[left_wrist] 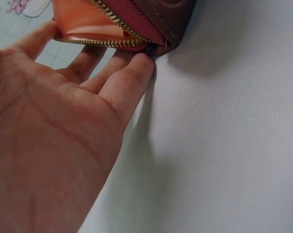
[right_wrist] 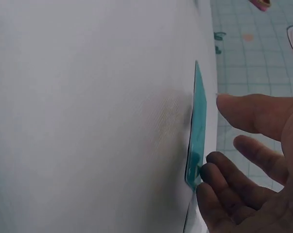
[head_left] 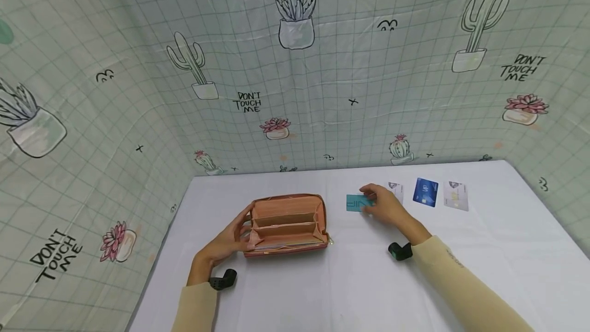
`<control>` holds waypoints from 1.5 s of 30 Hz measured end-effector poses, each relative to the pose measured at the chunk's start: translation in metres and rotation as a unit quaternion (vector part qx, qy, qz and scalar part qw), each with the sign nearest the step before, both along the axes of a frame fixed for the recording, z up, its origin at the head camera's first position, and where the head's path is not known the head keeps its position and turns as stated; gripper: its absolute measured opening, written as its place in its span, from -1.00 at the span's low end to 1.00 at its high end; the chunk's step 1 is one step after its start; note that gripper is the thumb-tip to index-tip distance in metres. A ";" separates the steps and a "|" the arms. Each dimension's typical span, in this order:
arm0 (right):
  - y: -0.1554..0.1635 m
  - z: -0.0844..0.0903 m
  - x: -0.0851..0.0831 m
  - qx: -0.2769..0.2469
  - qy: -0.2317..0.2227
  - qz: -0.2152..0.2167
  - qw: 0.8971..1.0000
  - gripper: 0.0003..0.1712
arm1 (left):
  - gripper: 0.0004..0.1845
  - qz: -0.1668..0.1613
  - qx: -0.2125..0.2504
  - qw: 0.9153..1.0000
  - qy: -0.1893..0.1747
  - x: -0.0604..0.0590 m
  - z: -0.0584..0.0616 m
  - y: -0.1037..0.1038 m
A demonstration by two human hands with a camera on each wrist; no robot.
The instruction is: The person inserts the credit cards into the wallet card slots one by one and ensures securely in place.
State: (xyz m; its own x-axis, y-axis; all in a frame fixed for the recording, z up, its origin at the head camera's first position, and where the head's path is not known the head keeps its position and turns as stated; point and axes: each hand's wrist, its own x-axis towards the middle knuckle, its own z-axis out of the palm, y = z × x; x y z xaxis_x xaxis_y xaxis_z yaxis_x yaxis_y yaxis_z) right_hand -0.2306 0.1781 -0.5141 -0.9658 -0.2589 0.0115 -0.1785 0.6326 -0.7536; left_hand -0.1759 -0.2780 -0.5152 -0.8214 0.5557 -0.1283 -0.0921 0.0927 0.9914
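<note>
My left hand [head_left: 226, 242] grips the left end of an unzipped pinkish-brown wallet [head_left: 290, 196]. Inside it, orange lining and several compartments show, with thin edges in the front slot. The left wrist view shows the palm and fingertips close along the wallet's brass zipper [left_wrist: 119, 22]. To the right, my right hand [head_left: 387, 206] is over the right end of a teal card [head_left: 354, 203], covering part of it. Seen from the right wrist, some fingertips [right_wrist: 209, 170] are right at the card's end. Another digit reaches out apart from the card, and the hand is spread.
A white table [head_left: 304, 291] lies under everything. Behind my right hand, a pale card [head_left: 396, 187] is partly hidden. Farther right lie a blue card [head_left: 425, 192] and another pale card [head_left: 456, 196]. A plant-printed cloth [head_left: 341, 65] rises behind the table and along the left.
</note>
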 end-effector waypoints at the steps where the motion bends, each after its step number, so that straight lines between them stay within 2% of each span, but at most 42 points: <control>1: 0.001 0.000 0.000 0.008 -0.002 0.002 1.000 -0.39 | 0.25 0.001 -0.001 1.000 0.001 0.000 0.000 0.000; 6: 0.002 -0.003 -0.001 0.039 0.007 0.020 0.999 -0.29 | 0.27 0.002 0.000 1.000 0.001 0.002 0.002 0.000; 13: 0.002 -0.005 -0.006 0.062 0.040 0.034 0.997 -0.34 | 0.26 0.004 0.001 1.000 0.010 0.003 0.002 0.002; 16: 0.003 -0.004 -0.010 0.073 0.028 0.039 0.996 -0.35 | 0.25 0.008 -0.006 1.000 0.015 0.004 0.003 0.002; 23: 0.002 0.001 -0.021 0.106 -0.030 0.052 0.993 -0.37 | 0.21 0.013 -0.020 0.999 0.030 0.002 0.002 0.002; 28: 0.000 0.003 -0.024 0.120 -0.037 0.051 0.991 -0.42 | 0.19 0.013 -0.013 0.999 0.033 0.002 0.000 0.001; 37: -0.004 0.010 -0.015 0.064 0.029 0.042 0.997 -0.87 | 0.20 0.026 0.007 0.999 0.023 0.001 -0.002 0.004; 41: -0.007 0.024 -0.013 0.038 0.062 0.040 0.997 -0.90 | 0.20 0.027 0.007 0.999 0.022 0.000 -0.002 0.003; 45: -0.015 0.046 -0.011 0.011 0.070 0.026 0.997 -0.89 | 0.20 0.021 0.007 0.999 0.023 -0.001 -0.005 0.002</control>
